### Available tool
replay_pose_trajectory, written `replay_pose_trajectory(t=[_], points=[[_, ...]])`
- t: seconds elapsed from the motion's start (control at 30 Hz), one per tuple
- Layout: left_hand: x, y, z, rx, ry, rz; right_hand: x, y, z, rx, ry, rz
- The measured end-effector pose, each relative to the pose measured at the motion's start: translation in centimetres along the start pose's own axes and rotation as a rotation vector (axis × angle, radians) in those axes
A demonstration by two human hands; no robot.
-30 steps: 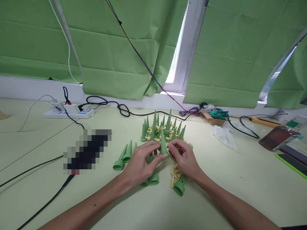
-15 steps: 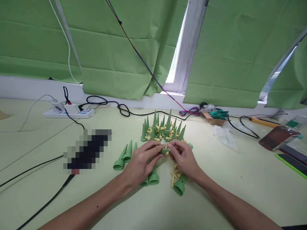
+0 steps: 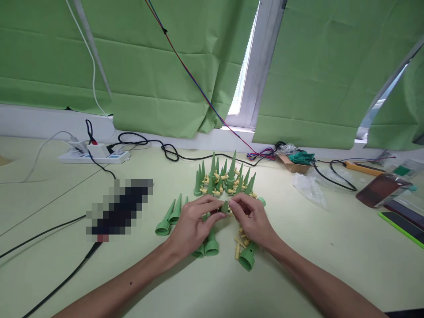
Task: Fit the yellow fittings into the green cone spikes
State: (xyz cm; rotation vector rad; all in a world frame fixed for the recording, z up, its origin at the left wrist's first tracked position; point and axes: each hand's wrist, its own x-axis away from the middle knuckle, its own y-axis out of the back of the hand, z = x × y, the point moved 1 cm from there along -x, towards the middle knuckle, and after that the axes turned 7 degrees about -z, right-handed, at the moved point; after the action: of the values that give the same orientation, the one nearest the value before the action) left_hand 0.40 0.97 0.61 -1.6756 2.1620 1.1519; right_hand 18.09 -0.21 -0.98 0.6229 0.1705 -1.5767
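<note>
My left hand [image 3: 194,223] is closed around a green plastic watering spike [image 3: 224,206], most of it hidden by the fingers. Close beside it, my right hand [image 3: 253,216] has thumb and forefinger pinched together; whatever is between them is too small or covered to make out. Under my right hand lie several yellow valve pieces [image 3: 237,251] and a green spike with its open cap [image 3: 247,259] facing me. More spikes lie below my left hand, their round caps [image 3: 211,248] showing. To its left are several others [image 3: 163,227].
Behind my hands stands a cluster of upright green spikes [image 3: 231,174] with yellow valves fitted. A power strip [image 3: 94,155] and black cables lie at the back left. On the right are a small cardboard box [image 3: 293,165], plastic bags [image 3: 308,190], a brown bottle [image 3: 380,191] and a green-edged phone [image 3: 402,227].
The spike in my left hand has turned: its tip pointed right toward my right fingers and now points more upward. My right fingertips have shifted slightly left. The things on the table stay put.
</note>
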Motion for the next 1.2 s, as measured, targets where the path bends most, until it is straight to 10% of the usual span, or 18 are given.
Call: replay_pose_trajectory(t=[0.27,0.73,1.2], points=[[-0.7,0.2,0.0,0.218,0.23,0.097,-0.1,0.3,0.0,0.109,0.135,0.039],[-0.1,-0.2,0.4,0.015,0.058,-0.004,-0.1,0.0,0.1,0.072,0.053,-0.001],[-0.4,-0.2,0.5,0.089,0.275,0.011,0.5,-0.8,0.3,0.175,0.246,-0.031]])
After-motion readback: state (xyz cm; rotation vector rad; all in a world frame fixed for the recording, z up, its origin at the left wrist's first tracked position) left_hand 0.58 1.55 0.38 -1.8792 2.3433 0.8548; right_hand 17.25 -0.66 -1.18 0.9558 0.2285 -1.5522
